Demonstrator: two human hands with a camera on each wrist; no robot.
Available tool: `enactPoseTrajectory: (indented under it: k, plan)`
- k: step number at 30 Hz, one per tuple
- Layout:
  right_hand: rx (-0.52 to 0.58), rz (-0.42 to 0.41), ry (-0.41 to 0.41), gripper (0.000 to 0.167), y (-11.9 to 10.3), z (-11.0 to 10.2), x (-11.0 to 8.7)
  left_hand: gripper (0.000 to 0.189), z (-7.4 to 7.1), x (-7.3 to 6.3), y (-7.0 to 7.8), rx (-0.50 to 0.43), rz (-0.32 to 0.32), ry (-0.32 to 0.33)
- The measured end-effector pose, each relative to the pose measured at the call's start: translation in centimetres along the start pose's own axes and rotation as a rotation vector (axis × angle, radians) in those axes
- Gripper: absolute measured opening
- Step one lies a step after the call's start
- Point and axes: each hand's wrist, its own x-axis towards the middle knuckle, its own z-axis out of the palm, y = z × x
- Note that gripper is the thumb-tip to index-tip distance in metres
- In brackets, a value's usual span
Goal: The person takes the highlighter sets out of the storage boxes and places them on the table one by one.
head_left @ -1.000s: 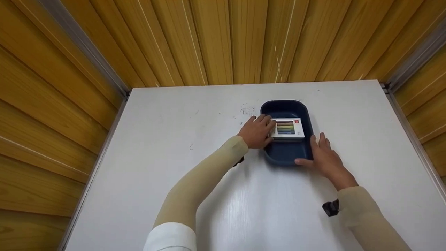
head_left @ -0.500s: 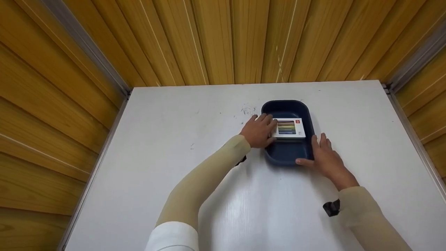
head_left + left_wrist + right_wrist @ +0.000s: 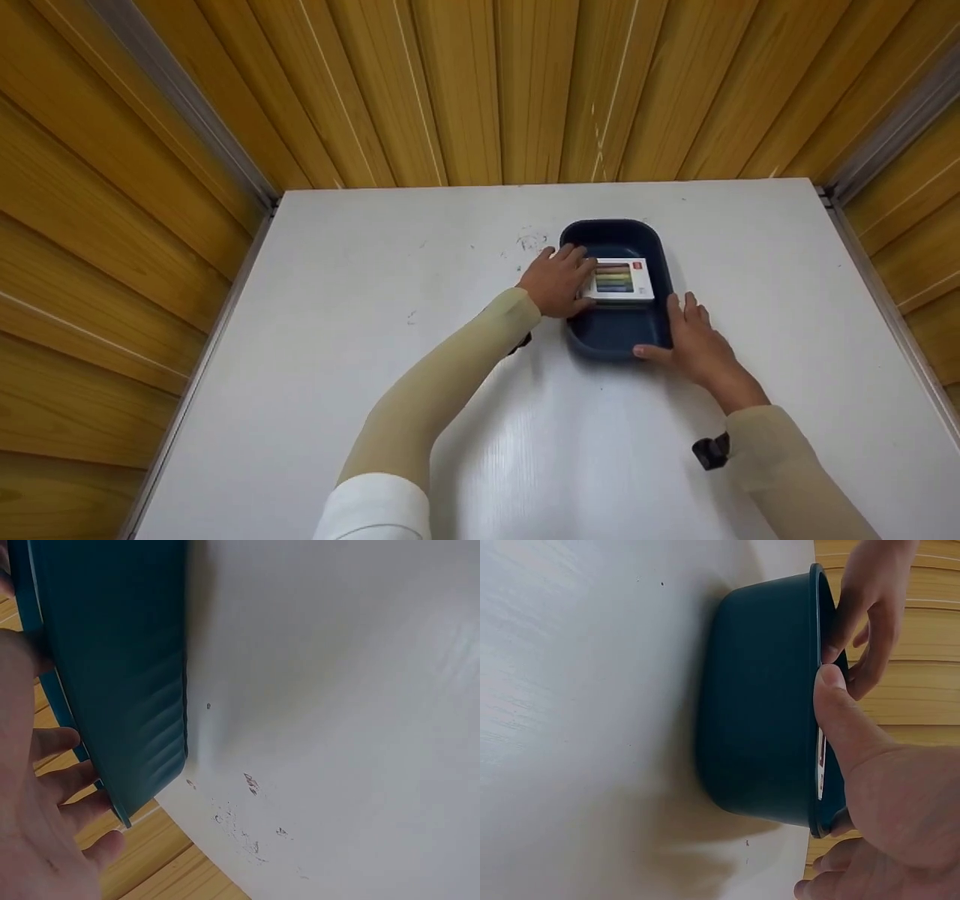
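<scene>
Wood-patterned panels (image 3: 480,90) enclose the far, left and right edges of a white surface (image 3: 262,360), with small dark marks (image 3: 532,241) near the tray's far left corner. Toward the far edge, right of the middle, stands a deep blue tray (image 3: 619,330), its long sides running from near to far. It contains a white box (image 3: 639,283) laid crosswise about midway along; a window in its top shows a row of coloured sticks (image 3: 613,277). Whether anything lies underneath is hidden, but the tray's floor is visible at both ends. Of the hands, the left (image 3: 556,285) appears to hold the box's left end, thumb on the near side and fingers fanned past the far side, over the rim. The right (image 3: 701,345) is spread wide at the near right corner, thumb across the near rim, fingers straight along the right wall. My judgement is that the step in hand is handling the box within a braced tray; the next move calls for keeping the tray steady and the box level.
</scene>
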Motion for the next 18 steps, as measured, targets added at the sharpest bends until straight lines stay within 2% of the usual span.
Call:
enactPoseTrajectory:
  k: [6,18]
  plan:
    - [0.008,-0.004,0.002,0.12,0.04,0.11,0.05,0.069,0.24,0.37,0.26,0.011,0.036,-0.004]
    - [0.007,-0.014,0.013,0.118,0.09,0.32,0.19,0.069,0.58,0.81,0.09,0.023,0.042,-0.007]
